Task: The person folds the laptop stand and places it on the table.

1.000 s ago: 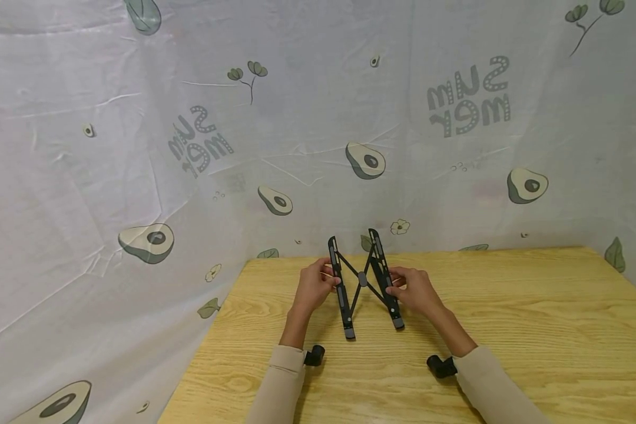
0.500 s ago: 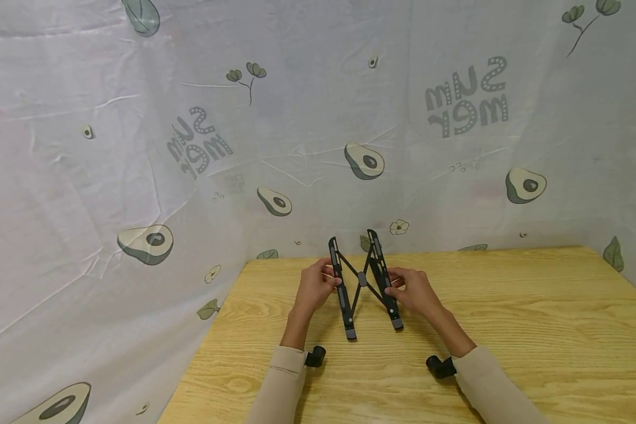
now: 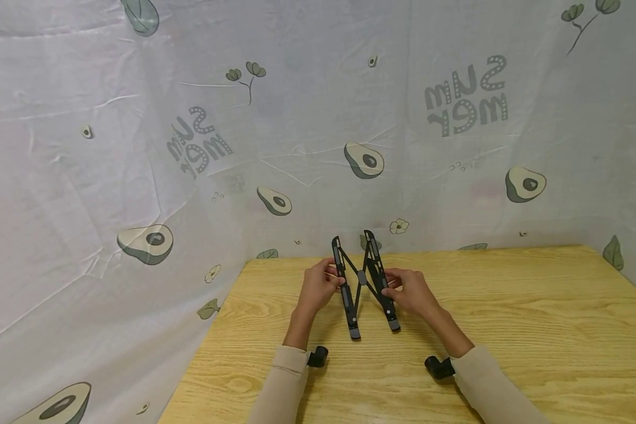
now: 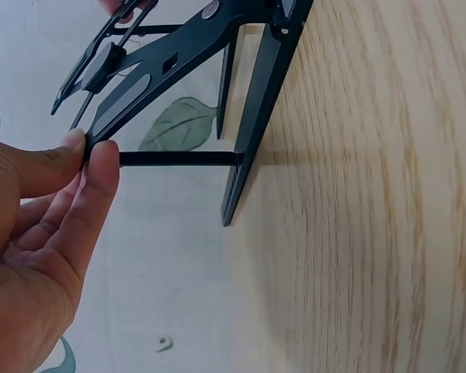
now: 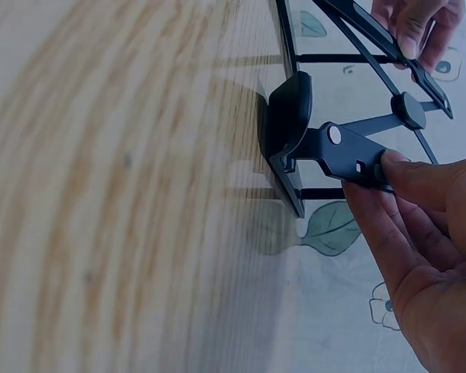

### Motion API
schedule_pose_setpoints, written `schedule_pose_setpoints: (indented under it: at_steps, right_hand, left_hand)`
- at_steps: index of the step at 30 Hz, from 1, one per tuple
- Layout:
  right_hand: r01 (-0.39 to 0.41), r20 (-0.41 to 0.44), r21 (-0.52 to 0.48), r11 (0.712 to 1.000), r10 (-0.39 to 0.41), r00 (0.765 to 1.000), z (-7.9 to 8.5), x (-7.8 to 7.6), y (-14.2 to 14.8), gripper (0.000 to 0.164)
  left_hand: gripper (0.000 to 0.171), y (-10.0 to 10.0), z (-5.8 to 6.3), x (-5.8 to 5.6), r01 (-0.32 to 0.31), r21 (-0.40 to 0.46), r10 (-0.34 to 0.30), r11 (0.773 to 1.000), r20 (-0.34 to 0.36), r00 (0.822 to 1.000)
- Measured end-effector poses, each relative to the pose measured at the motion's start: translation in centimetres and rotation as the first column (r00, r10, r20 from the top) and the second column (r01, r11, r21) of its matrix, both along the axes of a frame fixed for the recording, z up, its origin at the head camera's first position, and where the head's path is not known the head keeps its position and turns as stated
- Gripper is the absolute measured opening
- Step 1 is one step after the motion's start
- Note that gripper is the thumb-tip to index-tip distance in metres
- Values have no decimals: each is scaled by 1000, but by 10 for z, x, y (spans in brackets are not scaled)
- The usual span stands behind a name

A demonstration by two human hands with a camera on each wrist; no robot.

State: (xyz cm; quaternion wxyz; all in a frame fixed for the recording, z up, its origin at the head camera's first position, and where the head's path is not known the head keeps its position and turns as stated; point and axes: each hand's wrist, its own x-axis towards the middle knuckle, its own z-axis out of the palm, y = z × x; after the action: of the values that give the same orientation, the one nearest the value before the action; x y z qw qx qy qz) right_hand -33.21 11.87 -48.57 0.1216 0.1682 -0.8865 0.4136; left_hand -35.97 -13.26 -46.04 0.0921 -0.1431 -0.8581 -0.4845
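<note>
As the two hands draw together, the black stand (image 3: 362,278) has narrowed slightly: its rails lie closer to each other than in the earlier head views, with the left hand (image 3: 318,287) shifted a touch rightward and the right hand (image 3: 410,291) a touch leftward. For the work in hand, I take this to mean the frame is being squeezed narrower along its crossed links, only partly so at present, since a clear gap remains between the rails.

From the left, the printed cloth (image 3: 206,70) hangs beyond the far edge of the desk (image 3: 509,330). Next, the left fingers (image 4: 97,186) and thumb pinch the left rail (image 3: 349,306) from its outer side, around the middle of its length. Between the rails, the crossed links meet at a round hub (image 5: 408,110), and no finger touches that hub. Further right, the right rail (image 3: 375,256) is pinched by the right thumb and fingers (image 5: 377,221), again from outside, a little nearer its front end.

So the stand lies directly between the two hands, near the desk's far edge and closer to the far-left corner than the far-right one. In the wrist views its lower bars seem to rest on the desk, while the held rails slope above them.
</note>
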Motion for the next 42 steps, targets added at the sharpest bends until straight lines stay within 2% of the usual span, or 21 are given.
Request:
schedule_pose_setpoints:
  at_steps: [6,15,26,42]
  right_hand:
    - [-4,5,5,1000,4,1000,-1,0,0,50]
    - [-8,-4,19,1000,8,1000,-1,0,-1,50]
    - [-13,-1,24,1000,13,1000,-1,1,-5,50]
    - [-14,6,15,1000,14,1000,0,2,-7,50]
  left_hand:
    - [57,4,0,0,7,16,-8,1000,22,1000]
    - [57,7,-2,0,2,-13,-2,1000,8,1000]
    - [54,11,-1,1,23,-2,-23,1000,13,1000]
    - [52,17,-3,3,22,3,-22,1000,9,1000]
